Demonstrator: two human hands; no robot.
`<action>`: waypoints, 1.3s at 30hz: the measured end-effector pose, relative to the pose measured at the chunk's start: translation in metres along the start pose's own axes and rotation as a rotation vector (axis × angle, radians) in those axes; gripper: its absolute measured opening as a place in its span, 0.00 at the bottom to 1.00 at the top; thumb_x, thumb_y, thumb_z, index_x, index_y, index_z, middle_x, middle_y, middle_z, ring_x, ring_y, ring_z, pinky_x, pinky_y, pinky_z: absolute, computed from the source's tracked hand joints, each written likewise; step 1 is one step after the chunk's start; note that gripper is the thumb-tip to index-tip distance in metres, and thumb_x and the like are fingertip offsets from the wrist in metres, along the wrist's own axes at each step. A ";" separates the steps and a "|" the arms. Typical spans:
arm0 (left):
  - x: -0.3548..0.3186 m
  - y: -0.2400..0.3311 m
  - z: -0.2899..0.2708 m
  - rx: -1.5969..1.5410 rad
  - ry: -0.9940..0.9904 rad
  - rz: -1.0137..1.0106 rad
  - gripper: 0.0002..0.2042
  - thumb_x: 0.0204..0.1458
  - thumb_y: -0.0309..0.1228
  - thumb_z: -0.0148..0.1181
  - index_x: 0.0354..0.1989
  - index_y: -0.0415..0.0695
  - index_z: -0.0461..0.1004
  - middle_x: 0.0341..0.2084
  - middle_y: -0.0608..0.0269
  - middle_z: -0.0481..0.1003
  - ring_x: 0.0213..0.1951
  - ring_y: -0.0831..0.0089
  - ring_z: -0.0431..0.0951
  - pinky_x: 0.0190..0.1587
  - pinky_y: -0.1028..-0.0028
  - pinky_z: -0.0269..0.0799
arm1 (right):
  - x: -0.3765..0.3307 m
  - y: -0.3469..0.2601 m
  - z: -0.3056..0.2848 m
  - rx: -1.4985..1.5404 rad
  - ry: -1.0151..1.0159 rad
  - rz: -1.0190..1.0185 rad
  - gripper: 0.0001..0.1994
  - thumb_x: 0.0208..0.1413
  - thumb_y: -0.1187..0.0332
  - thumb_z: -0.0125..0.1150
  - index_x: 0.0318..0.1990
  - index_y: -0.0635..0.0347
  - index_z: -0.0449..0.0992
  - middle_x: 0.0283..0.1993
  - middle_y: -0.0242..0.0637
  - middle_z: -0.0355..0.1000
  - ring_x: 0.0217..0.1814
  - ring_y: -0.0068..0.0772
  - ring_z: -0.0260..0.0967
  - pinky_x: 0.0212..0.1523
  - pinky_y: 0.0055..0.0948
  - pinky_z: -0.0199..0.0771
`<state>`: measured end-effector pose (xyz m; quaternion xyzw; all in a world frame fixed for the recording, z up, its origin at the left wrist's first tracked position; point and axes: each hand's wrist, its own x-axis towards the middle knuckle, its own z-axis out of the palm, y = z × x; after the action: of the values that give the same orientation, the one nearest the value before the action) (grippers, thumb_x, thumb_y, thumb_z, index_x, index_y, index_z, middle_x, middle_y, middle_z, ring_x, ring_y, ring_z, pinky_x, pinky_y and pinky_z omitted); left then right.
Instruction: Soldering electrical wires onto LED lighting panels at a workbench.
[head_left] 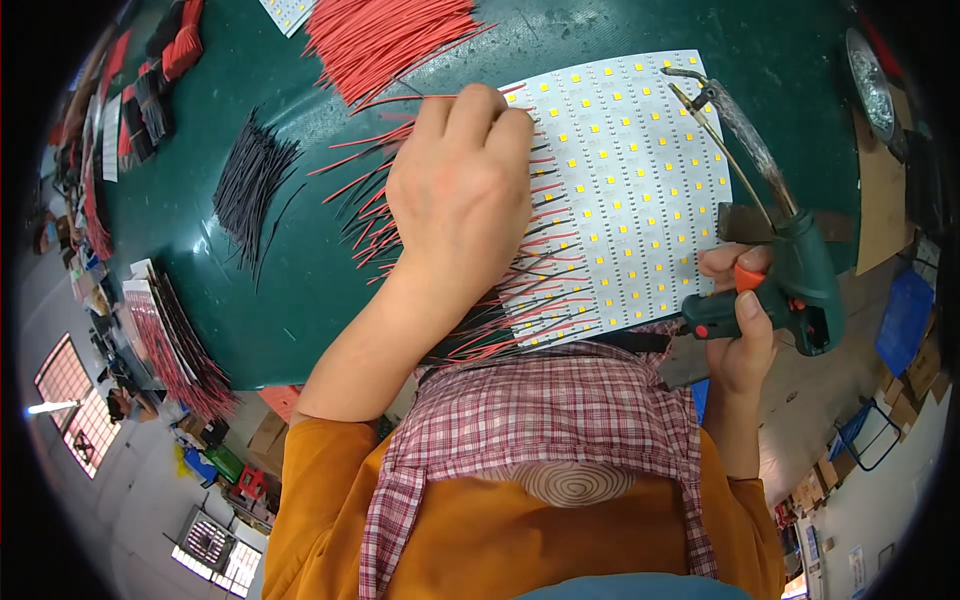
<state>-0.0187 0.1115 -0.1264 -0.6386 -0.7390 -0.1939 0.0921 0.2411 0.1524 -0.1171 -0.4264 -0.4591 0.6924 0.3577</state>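
Left hand (462, 190) grip pinches red wire (420, 98) at LED panel (640, 180); right hand (742, 320) grip closed round soldering gun (790, 280). Advise steady wire, brief tip contact.

Glossy green plastic soldering gun (800, 285)

Orange short-sleeved shirt (480, 540) under a red-and-white checked apron (540, 410).

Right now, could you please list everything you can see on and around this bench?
LED panel: one, white with yellow chips, centre of table.
Soldering gun: one, green with orange trigger, right.
Red wires: one loose pile, top.
Black wires: one bundle, left.
Wired panels: one stack, left edge.
Table: one, green.
Apron: one, plaid.
Left hand: pinching a red wire over the panel.
Right hand: gripping the gun.
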 end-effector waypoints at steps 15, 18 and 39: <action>-0.006 0.001 -0.015 -0.357 -0.080 -0.185 0.05 0.42 0.23 0.62 0.26 0.42 0.72 0.30 0.63 0.71 0.32 0.63 0.71 0.32 0.68 0.68 | -0.036 -0.027 0.018 -0.096 -0.067 0.229 0.19 0.54 0.64 0.54 0.51 0.63 0.63 0.34 0.43 0.72 0.27 0.26 0.66 0.33 0.30 0.72; -0.004 0.002 -0.016 -0.338 -0.096 -0.185 0.05 0.43 0.20 0.62 0.26 0.38 0.72 0.29 0.61 0.73 0.29 0.65 0.74 0.33 0.71 0.70 | -0.035 -0.031 0.026 -0.283 -0.224 0.246 0.16 0.58 0.69 0.52 0.52 0.64 0.64 0.36 0.45 0.73 0.26 0.22 0.64 0.30 0.23 0.69; -0.001 -0.014 -0.027 -0.345 -0.161 -0.100 0.05 0.42 0.21 0.60 0.28 0.40 0.71 0.27 0.57 0.71 0.32 0.59 0.73 0.34 0.68 0.70 | -0.031 -0.033 0.041 -0.381 -0.190 0.277 0.11 0.57 0.67 0.53 0.41 0.67 0.70 0.31 0.36 0.71 0.24 0.18 0.60 0.26 0.20 0.63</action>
<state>-0.0353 0.0978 -0.1045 -0.6207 -0.7307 -0.2703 -0.0879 0.2187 0.1216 -0.0689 -0.4781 -0.5500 0.6728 0.1278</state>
